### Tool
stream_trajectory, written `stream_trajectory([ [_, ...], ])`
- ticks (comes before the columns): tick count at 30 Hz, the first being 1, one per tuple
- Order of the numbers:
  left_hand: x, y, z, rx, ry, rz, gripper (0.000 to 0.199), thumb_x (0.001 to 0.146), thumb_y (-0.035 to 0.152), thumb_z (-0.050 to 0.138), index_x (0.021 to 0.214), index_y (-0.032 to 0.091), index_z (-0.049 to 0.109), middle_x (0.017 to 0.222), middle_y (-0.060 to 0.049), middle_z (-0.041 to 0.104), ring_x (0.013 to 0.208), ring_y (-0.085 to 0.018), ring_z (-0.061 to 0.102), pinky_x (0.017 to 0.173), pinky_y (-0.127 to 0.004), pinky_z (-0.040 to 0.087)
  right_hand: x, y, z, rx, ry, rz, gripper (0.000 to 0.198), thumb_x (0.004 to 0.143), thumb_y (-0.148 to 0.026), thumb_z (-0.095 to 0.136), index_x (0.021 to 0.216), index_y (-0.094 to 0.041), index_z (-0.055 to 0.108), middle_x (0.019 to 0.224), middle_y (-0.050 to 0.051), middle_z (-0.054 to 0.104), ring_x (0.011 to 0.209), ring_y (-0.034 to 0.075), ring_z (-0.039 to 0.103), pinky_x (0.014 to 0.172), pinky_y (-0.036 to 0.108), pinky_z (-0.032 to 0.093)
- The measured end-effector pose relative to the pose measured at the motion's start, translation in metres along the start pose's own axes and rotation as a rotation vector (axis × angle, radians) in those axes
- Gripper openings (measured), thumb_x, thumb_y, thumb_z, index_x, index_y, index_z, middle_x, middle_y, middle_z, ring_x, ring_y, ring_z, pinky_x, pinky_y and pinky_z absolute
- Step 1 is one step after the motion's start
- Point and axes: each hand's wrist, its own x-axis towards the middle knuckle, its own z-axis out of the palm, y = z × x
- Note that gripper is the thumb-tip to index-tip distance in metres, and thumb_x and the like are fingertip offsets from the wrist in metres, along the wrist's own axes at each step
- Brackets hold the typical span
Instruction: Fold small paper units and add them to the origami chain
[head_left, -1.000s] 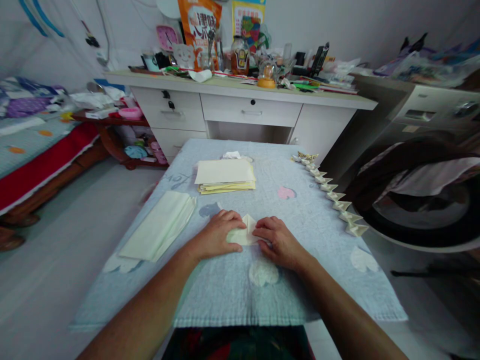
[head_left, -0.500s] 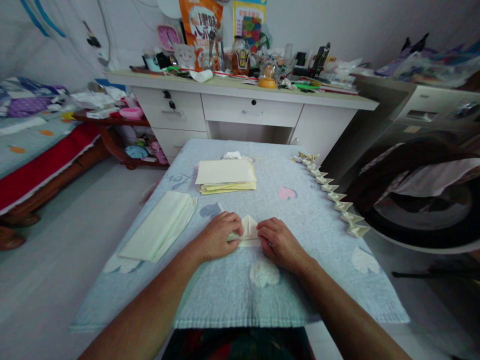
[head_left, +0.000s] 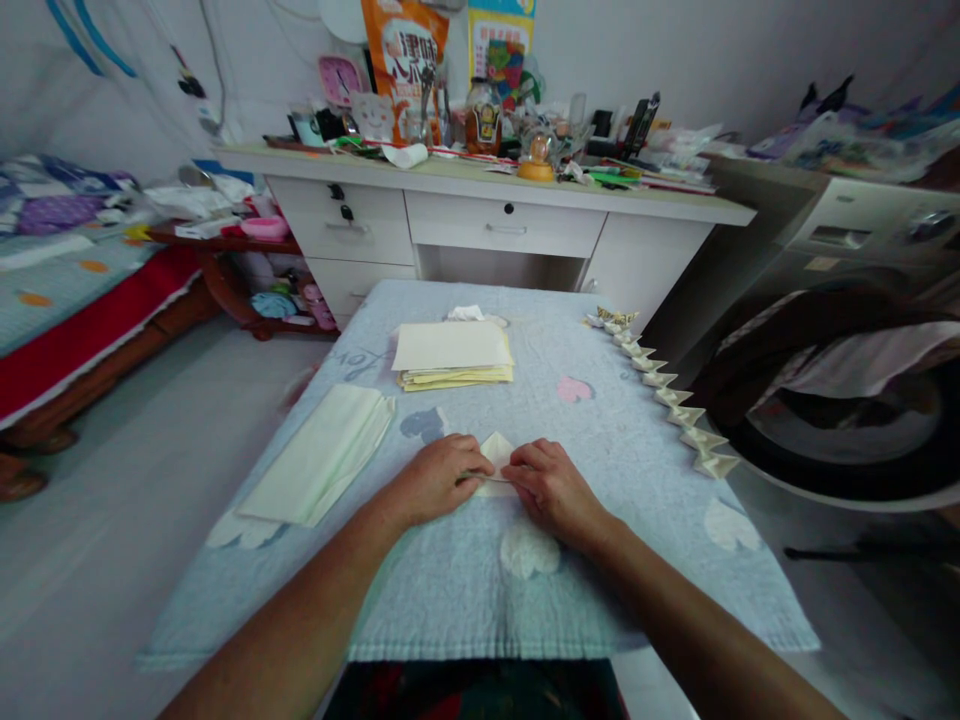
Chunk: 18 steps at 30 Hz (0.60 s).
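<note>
Between my hands, low on the cloth-covered table, lies a small cream sheet of folded paper with a pointed top. My left hand pinches its left side, fingers curled. On the other side, my right hand has its fingertips pressed on the paper close to the left fingertips. Much of the paper's lower part is hidden by the fingers. Beyond it sits a stack of cream and yellow paper. To the left, a bundle of pale folded sheets lies at a slant.
Along the table's right edge runs a row of folded paper boats. A crumpled white tissue is behind the stack. Further back stands a white desk crowded with jars and packets. A washing machine is at right, a bed at left.
My hands have come closer together over the folded paper. The right fingertips have moved left across it, covering more of its middle.
</note>
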Motion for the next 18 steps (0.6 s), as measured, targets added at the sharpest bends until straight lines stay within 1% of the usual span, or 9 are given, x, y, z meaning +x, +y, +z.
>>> stream_trajectory([
  [4, 0.0, -0.001, 0.001, -0.006, 0.013, -0.064, 0.015, 0.082, 0.016, 0.051, 0.084, 0.018, 0.066, 0.08, -0.002, 0.061, 0.078, -0.016, 0.056, 0.07, -0.025, 0.041, 0.002, 0.0, -0.004, 0.011, -0.009, 0.019, 0.016, 0.089, -0.016, 0.054, 0.092, -0.02, 0.069, 0.096, 0.005, 0.063, 0.091, 0.018, 0.051, 0.081, 0.032, 0.036],
  [8, -0.001, -0.002, 0.0, 0.002, 0.01, -0.073, 0.014, 0.082, 0.017, 0.051, 0.084, 0.019, 0.065, 0.081, -0.002, 0.061, 0.078, -0.016, 0.057, 0.07, -0.025, 0.041, 0.007, 0.002, -0.009, 0.033, -0.046, 0.031, 0.018, 0.09, -0.017, 0.053, 0.082, -0.018, 0.069, 0.086, 0.005, 0.063, 0.085, 0.017, 0.052, 0.078, 0.03, 0.037],
  [12, 0.0, 0.0, 0.0, -0.004, 0.012, -0.07, 0.02, 0.088, 0.02, 0.045, 0.087, 0.019, 0.065, 0.084, -0.003, 0.062, 0.081, -0.017, 0.058, 0.072, -0.026, 0.042, 0.015, 0.006, -0.01, 0.081, -0.072, 0.055, 0.016, 0.088, -0.016, 0.055, 0.081, -0.017, 0.069, 0.083, 0.004, 0.063, 0.082, 0.016, 0.053, 0.076, 0.028, 0.038],
  [15, 0.0, 0.001, 0.0, 0.001, 0.017, -0.083, 0.02, 0.089, 0.022, 0.044, 0.086, 0.019, 0.064, 0.084, -0.004, 0.061, 0.083, -0.018, 0.058, 0.074, -0.027, 0.043, 0.017, 0.008, -0.009, 0.108, -0.068, 0.116, 0.015, 0.087, -0.015, 0.055, 0.08, -0.017, 0.068, 0.083, 0.004, 0.063, 0.082, 0.016, 0.053, 0.076, 0.027, 0.037],
  [18, 0.0, 0.0, 0.001, 0.011, 0.03, -0.105, 0.017, 0.087, 0.025, 0.048, 0.082, 0.019, 0.063, 0.081, -0.003, 0.059, 0.081, -0.018, 0.057, 0.071, -0.027, 0.042, 0.017, 0.007, -0.007, 0.112, -0.054, 0.197, 0.012, 0.086, -0.018, 0.057, 0.081, -0.017, 0.068, 0.081, 0.003, 0.062, 0.081, 0.016, 0.052, 0.075, 0.028, 0.036],
])
